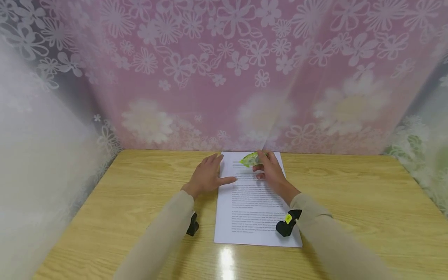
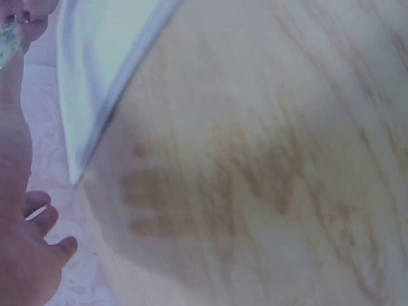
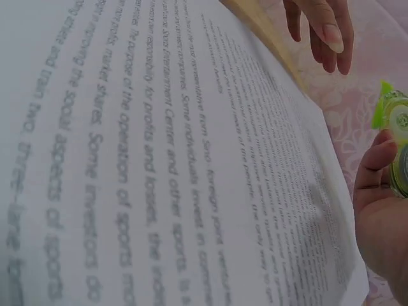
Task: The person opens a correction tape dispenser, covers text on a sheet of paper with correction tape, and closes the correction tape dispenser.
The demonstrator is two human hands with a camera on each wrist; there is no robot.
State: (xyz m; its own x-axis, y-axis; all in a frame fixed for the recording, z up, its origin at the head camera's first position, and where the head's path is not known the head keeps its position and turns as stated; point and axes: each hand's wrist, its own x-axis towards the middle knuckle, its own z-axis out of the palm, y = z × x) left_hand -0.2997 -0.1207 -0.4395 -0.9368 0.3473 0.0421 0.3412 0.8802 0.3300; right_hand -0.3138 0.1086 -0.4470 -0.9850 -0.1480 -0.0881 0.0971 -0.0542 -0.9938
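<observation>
A sheet of printed paper (image 1: 259, 239) lies on the table, its long sides running away from me. My right hand (image 1: 274, 173) grips a translucent yellow-green correction tape (image 1: 250, 159) over the upper part of the sheet. In the right wrist view, the fingers curl round the correction tape (image 3: 396, 121), whose green tip stands free. At the sheet's upper left edge is my left hand (image 1: 206, 175), fingers extended and thumb reaching over the paper. The left wrist view shows this left hand (image 2: 29, 268) at its left side, holding nothing; whether it touches the paper I cannot tell.
The wood-grain table (image 1: 150, 210) spreads to both sides of the paper. A pink floral curtain (image 1: 210, 97) hangs along the table's far edge, with pale floral sheeting (image 1: 45, 147) at the left. Black devices sit on both wrists.
</observation>
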